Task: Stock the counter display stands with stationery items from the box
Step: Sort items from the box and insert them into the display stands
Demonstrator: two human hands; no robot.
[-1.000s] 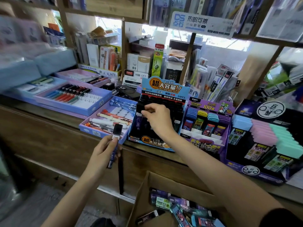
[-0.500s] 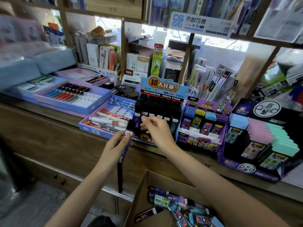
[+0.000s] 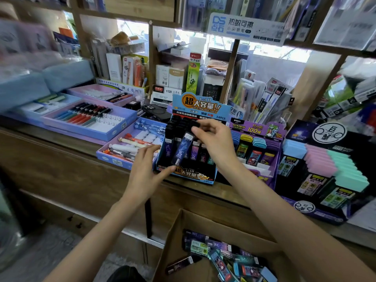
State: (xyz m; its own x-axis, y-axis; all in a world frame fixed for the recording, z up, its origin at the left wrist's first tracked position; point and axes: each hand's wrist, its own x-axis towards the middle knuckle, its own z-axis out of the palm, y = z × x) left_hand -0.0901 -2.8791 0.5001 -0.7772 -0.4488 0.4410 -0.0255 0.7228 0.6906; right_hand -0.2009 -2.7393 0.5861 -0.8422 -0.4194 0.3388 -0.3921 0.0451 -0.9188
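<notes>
The wooden counter (image 3: pixel 67 159) runs across the view, crowded with trays and stands, and below its front edge sits the open cardboard box (image 3: pixel 221 222), loose stationery items still heaped in its bottom. At the middle of the counter stands the blue-and-black display stand (image 3: pixel 195 106), its tiered slots mostly filled with dark lead cases; a purple stand (image 3: pixel 256 129) of refills is just beside it on the right, a blue pen tray (image 3: pixel 114 157) just beside it on the left.

What has changed in the last second is the handover. A moment ago the left hand held a slim dark case down at the counter's edge while the right hand was busy in the stand's slots; now that case — a blue-patterned lead case (image 3: pixel 182 149) — is pinched at its upper end by the right hand (image 3: pixel 215 139), tilted, in front of the stand's lower rows. So one more item is out of the box and about to be slotted, and the job, judged by the pile left below, is far from finished.

The right hand is curled over the stand, thumb and fingertips closed narrowly on the case's cap, wrist bent down from a forearm reaching in from the lower right. The left hand (image 3: pixel 144 171) is loose and empty, fingers spread; its thumb points at the case's lower end and may just brush it — I cannot tell whether they touch. It reads as steadying or having just let go.
</notes>
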